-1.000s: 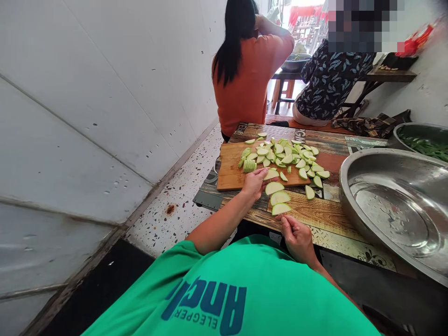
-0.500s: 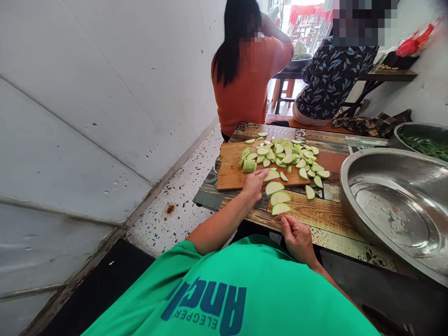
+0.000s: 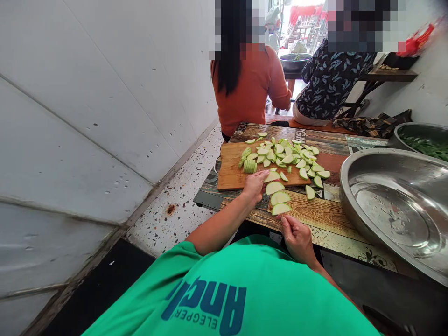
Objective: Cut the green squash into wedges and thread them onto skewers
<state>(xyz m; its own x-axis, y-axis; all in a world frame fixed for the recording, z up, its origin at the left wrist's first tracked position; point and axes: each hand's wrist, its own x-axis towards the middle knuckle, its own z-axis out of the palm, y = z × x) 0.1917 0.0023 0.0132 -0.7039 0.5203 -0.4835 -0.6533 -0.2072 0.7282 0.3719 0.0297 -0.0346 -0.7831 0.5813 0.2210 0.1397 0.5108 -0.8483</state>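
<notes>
My right hand (image 3: 297,234) is closed round the lower end of a thin skewer (image 3: 282,215), most of it hidden. Half-moon slices with green rims, which look like zucchini (image 3: 281,209), sit in a row along it. At the far end of that row, my left hand (image 3: 255,185) pinches the top zucchini slice (image 3: 271,176) between thumb and fingers. Just beyond, a wooden cutting board (image 3: 229,179) carries a heap of loose zucchini slices (image 3: 287,159) and a neat stack of cut ones (image 3: 249,166). Some slices lie off the board's right side.
A large steel basin (image 3: 353,186) stands on the patterned table (image 3: 315,214) at right, with a bowl of green leaves (image 3: 425,142) behind it. Two people sit beyond the table, one in an orange top (image 3: 245,93), one in a dark patterned shirt (image 3: 336,79). A white wall (image 3: 105,93) rises at left.
The person in orange has lowered a raised arm to their side, uncovering more of a dark pan behind. My hands and the skewered slices have hardly moved.
</notes>
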